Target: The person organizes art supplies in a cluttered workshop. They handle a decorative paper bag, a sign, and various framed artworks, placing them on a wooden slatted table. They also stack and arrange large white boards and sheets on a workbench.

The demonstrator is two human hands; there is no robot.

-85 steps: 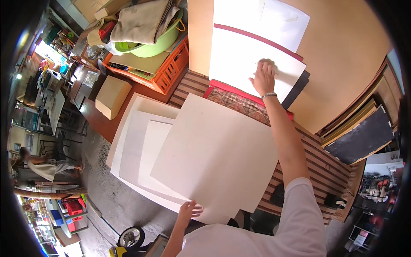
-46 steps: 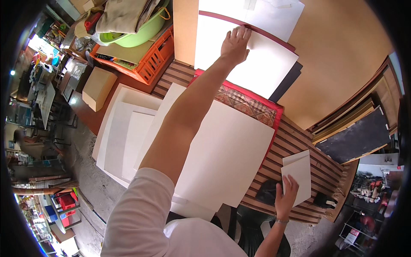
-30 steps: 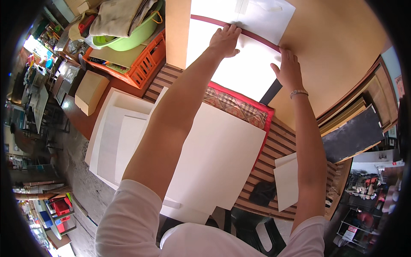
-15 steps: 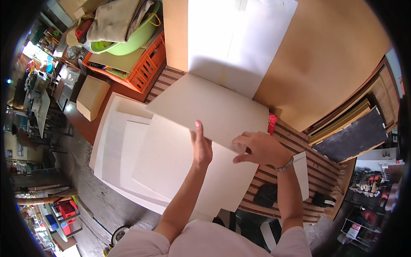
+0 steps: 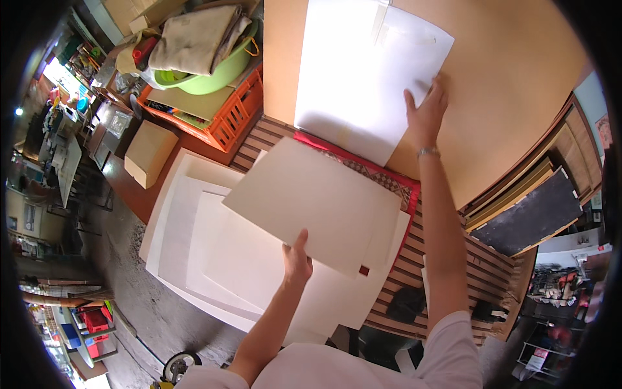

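My left hand (image 5: pixel 298 260) grips the near edge of an off-white cardboard sheet (image 5: pixel 317 201), thumb on top and fingers hidden beneath. Under it lie several larger white sheets (image 5: pixel 240 279), spread in an uneven stack. My right hand (image 5: pixel 426 111) is stretched forward, fingers apart, at the right edge of a bright white sheet (image 5: pixel 356 78) that stands against a brown board (image 5: pixel 505 97). Whether the fingertips touch that sheet I cannot tell. A red-edged patterned cloth (image 5: pixel 363 170) shows behind the cardboard, partly covered by it.
The sheets rest on a slatted wooden bench (image 5: pixel 476 279). An orange crate (image 5: pixel 230 120) at the back left bears a green basin (image 5: pixel 214 81) with folded cloth. A cardboard box (image 5: pixel 150 154) sits on the brown table beside it. A black panel (image 5: pixel 528 211) leans at the right.
My right hand has left the cardboard's near right edge and reached forward to the standing white sheet. The held cardboard has shifted nearer to me, uncovering the red-edged cloth.
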